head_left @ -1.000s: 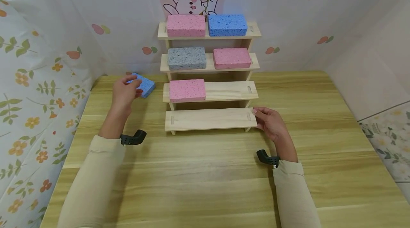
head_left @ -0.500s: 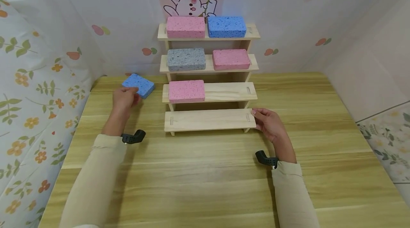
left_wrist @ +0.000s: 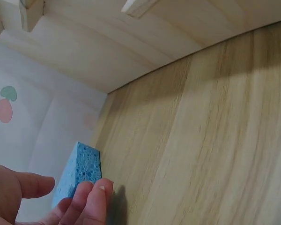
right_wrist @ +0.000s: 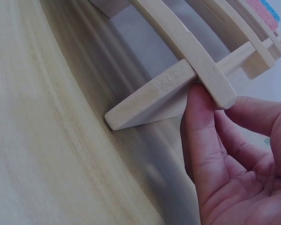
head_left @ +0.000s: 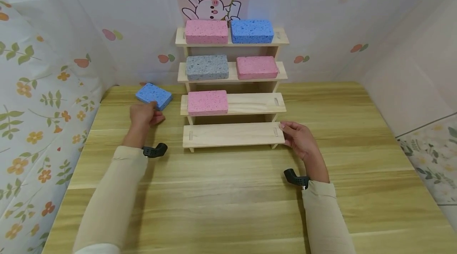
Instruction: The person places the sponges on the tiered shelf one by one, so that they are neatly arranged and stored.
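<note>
A blue sponge (head_left: 153, 94) lies flat on the table, left of the tiered wooden rack (head_left: 233, 134). My left hand (head_left: 144, 114) is at the sponge's near edge, its fingers loosely bent. The left wrist view has the thumb (left_wrist: 37, 184) apart from the fingers, with nothing pinched between them; whether a fingertip touches the sponge I cannot tell. At the right end of the rack's lowest step, my right hand (head_left: 300, 139) pinches the board between thumb and fingers. The right wrist view shows this grip on the board's end (right_wrist: 220, 93), beside a leg.
The top step bears a pink sponge (head_left: 206, 31) and a blue sponge (head_left: 252, 31). Below are a grey sponge (head_left: 207, 67) and a pink one (head_left: 256, 67). Another pink sponge (head_left: 207, 102) is on the third step's left. Patterned cloth (head_left: 143, 16) hangs behind.
My left hand has drawn back toward me and slightly right, off the blue sponge, which now shows more fully. The right hand keeps its hold on the rack.
</note>
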`<action>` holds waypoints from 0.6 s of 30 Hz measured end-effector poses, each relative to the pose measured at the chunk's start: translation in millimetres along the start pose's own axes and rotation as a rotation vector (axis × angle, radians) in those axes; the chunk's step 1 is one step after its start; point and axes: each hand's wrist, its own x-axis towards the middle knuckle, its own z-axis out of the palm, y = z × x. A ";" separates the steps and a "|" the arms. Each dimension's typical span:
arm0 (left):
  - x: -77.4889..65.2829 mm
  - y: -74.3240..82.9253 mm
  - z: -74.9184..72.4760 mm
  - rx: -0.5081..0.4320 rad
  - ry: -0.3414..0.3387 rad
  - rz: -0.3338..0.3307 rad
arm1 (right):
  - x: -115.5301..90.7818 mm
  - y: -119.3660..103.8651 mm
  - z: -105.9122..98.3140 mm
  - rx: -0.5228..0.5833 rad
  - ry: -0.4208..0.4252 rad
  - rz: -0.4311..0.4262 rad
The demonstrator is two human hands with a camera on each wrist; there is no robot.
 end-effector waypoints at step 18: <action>6.0 -6.7 8.0 0.012 0.035 0.005 | -2.6 1.0 1.0 0.023 -0.004 -0.014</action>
